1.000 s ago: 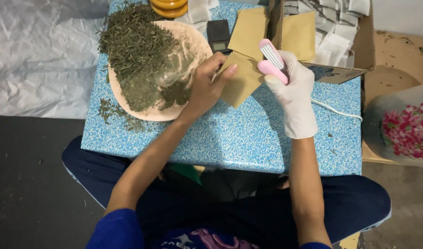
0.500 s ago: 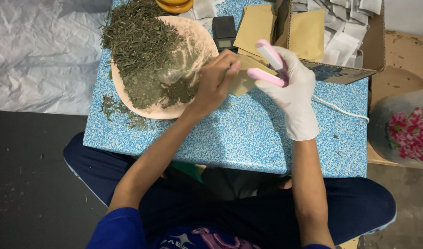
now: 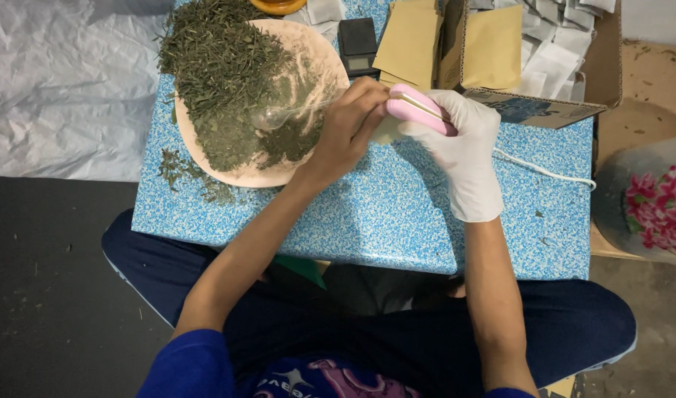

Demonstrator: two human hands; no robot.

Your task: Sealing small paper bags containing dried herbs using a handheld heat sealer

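My bare left hand (image 3: 349, 125) is closed on the handle of a clear plastic spoon (image 3: 270, 116). The spoon's bowl rests in a heap of dried green leaves (image 3: 220, 74) on a round beige tray (image 3: 271, 175). My gloved right hand (image 3: 467, 151) grips a pink clamp-like tool (image 3: 417, 110), right beside the left fingers. A sliver of a brown paper pouch (image 3: 386, 134) shows between the two hands; the rest of it is hidden. Everything sits on a small blue speckled table (image 3: 382, 214) over my crossed legs.
Behind the hands are a small black scale (image 3: 358, 44), a stack of brown pouches (image 3: 411, 40) and a cardboard box (image 3: 544, 110) of white sachets. A white cord (image 3: 544, 171) runs right. A floral object (image 3: 658, 206) stands at right, with white plastic sheeting (image 3: 58, 88) at left.
My left hand has gone from holding the brown pouch flat on the table to the tray's edge, against the pink tool. The pouch, plainly seen before, is now mostly covered.
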